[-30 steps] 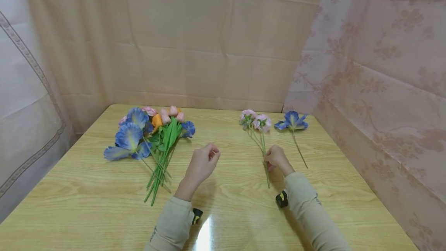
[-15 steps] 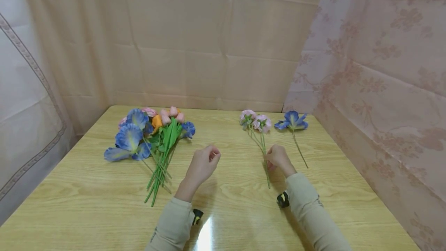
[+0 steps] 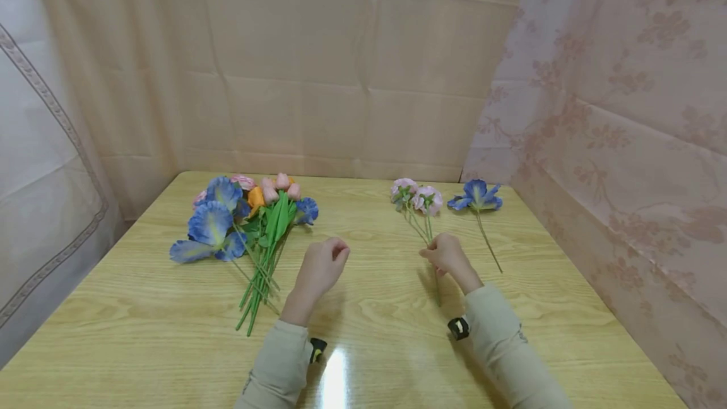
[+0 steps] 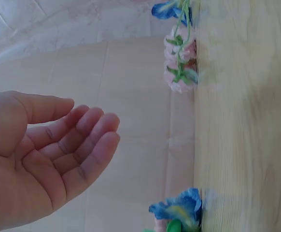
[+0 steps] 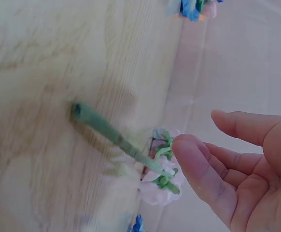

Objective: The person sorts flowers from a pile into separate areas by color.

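Observation:
Two pale pink flowers [image 3: 427, 201] lie at the right of the table, heads toward the back. My right hand [image 3: 449, 256] hovers over their stems. In the right wrist view a green stem [image 5: 106, 129] runs below the fingertips, and thumb and fingers are apart with nothing between them. My left hand [image 3: 320, 268] is held over the middle of the table, fingers loosely curved and holding nothing in the left wrist view. To its left lies a bunch of flowers with green stems [image 3: 262, 283], blue irises [image 3: 210, 225], pink tulips [image 3: 269, 190] and an orange bloom [image 3: 256, 198].
A single blue iris [image 3: 476, 194] lies right of the pink flowers, stem toward the front. The wooden table [image 3: 375, 327] meets a beige curtain [image 3: 295, 81] at the back and a patterned cloth [image 3: 636, 144] on the right. Black wrist cameras [image 3: 459, 328] sit below the sleeves.
My right hand has come off the pink flowers' stem and shifted slightly left. My left hand has moved a little left. The flowers stay where they were.

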`<state>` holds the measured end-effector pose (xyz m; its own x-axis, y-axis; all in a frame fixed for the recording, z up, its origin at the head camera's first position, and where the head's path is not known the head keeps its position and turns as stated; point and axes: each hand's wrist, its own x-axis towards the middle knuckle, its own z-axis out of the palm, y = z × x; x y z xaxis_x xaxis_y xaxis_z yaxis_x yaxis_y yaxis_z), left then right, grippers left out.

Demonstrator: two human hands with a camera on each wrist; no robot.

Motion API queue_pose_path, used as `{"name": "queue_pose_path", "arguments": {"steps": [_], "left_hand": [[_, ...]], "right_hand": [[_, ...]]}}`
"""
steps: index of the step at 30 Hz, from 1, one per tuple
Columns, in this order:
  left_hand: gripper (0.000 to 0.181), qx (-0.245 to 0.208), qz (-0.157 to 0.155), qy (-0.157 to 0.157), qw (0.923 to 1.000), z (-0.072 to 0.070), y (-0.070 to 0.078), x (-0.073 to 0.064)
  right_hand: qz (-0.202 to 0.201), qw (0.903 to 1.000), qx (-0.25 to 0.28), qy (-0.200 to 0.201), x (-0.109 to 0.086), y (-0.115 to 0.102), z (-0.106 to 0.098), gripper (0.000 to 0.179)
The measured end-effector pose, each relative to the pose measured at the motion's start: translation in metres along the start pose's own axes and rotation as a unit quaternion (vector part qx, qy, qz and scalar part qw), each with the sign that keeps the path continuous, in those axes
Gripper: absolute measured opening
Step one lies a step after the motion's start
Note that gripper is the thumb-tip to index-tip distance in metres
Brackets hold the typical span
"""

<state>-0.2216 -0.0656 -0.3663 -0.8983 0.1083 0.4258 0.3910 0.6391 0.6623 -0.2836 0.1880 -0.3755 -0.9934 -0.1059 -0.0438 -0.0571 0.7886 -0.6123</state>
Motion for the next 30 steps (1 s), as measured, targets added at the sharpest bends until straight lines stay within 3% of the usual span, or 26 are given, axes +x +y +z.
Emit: {"name": "queue_pose_path", "arguments": {"steps": [7, 17, 24, 30], "left_hand": [[0.009, 0.069, -0.042, 0.039, 0.9959, -0.017, -0.017, 0.005], [0.016, 0.143, -0.129, 0.077, 0.9782, -0.041, -0.054, 0.01], [0.037, 0.141, -0.212, 0.055, 0.9655, -0.051, -0.072, 0.008], [0.03, 0.163, -0.226, 0.049, 0.9592, -0.053, -0.082, 0.005]], "right_hand": [[-0.006, 1.0, 0.004, -0.004, -0.002, -0.002, 0.004, 0.019], [-0.015, 0.9998, 0.003, -0.016, -0.002, -0.002, 0.006, 0.021], [-0.022, 0.9997, 0.004, -0.009, -0.007, -0.007, 0.009, 0.02], [-0.025, 0.9996, 0.007, -0.014, -0.012, -0.013, 0.009, 0.019]]}}
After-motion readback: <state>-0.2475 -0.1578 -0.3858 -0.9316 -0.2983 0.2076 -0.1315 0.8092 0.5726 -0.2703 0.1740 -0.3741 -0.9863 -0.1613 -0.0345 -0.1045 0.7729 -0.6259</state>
